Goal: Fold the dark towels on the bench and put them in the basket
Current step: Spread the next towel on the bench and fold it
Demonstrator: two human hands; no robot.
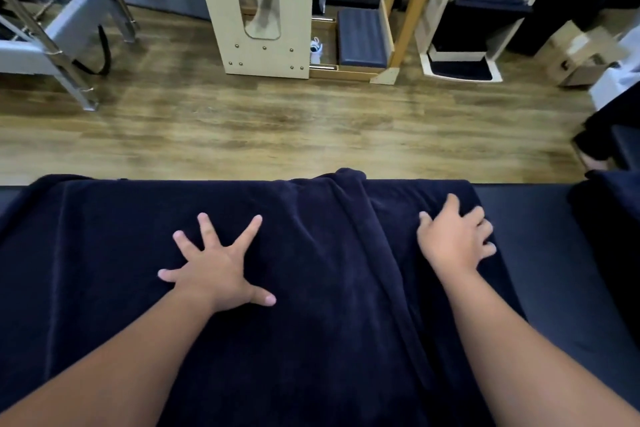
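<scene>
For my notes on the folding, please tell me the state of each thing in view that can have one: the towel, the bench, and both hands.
dark towel: spread over the bench, not yet folded, one long crease running down it
bench: mostly covered by the towel, bare at its right end
left hand: flat on the towel, fingers splayed
right hand: resting on the towel near its right edge, fingers slightly bent

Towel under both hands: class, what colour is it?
Dark navy blue, plain, no pattern; the towel shows best in the head view.
</scene>
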